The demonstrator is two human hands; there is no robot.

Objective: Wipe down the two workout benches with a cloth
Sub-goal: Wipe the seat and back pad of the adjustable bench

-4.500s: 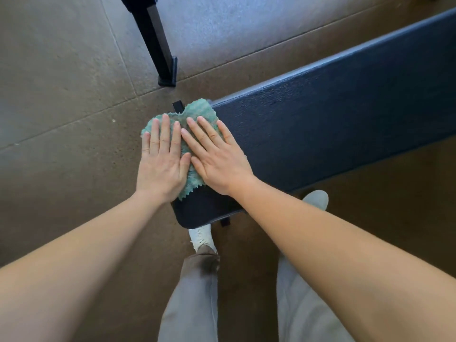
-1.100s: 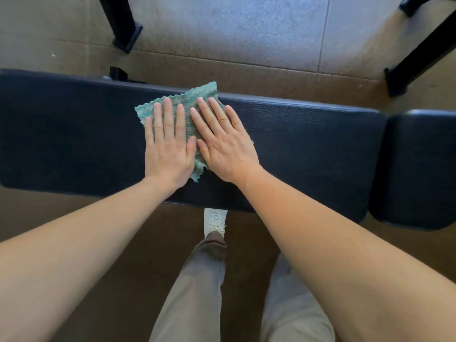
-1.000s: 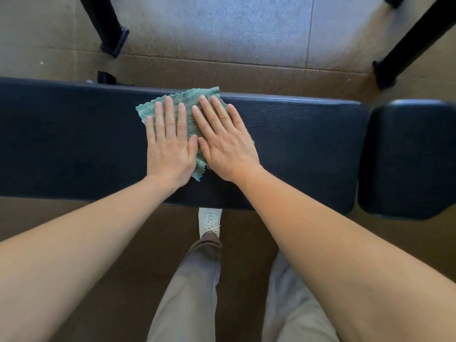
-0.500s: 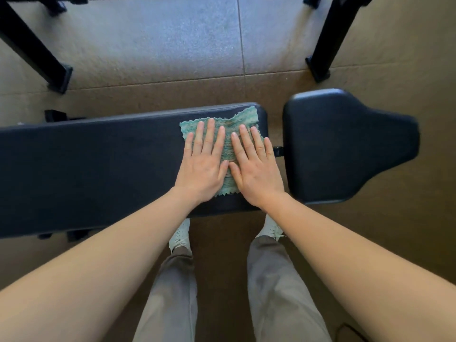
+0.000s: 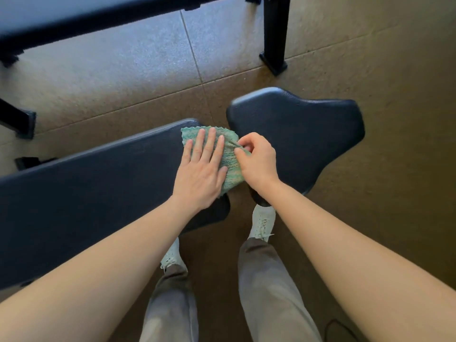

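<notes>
One cloth [image 5: 231, 167] at bench [image 5: 98, 183] end; right hand [image 5: 259, 162] pinches edge.

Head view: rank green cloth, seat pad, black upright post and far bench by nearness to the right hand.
1. green cloth, pinched by the right hand
2. seat pad, just beneath, right side
3. black upright post, beyond, upper right
4. far bench, top left

We see a long dark bench pad [image 5: 98, 188] with a seat pad [image 5: 303, 141] just beside its right end, both over a tan floor [image 5: 394, 70]. A green cloth [image 5: 232, 166] lies on the long pad's right end, its edge reaching over the gap toward the seat pad. Our left hand [image 5: 202, 174] lies flat on it, and our right hand [image 5: 259, 161] pinches its right edge.
</notes>
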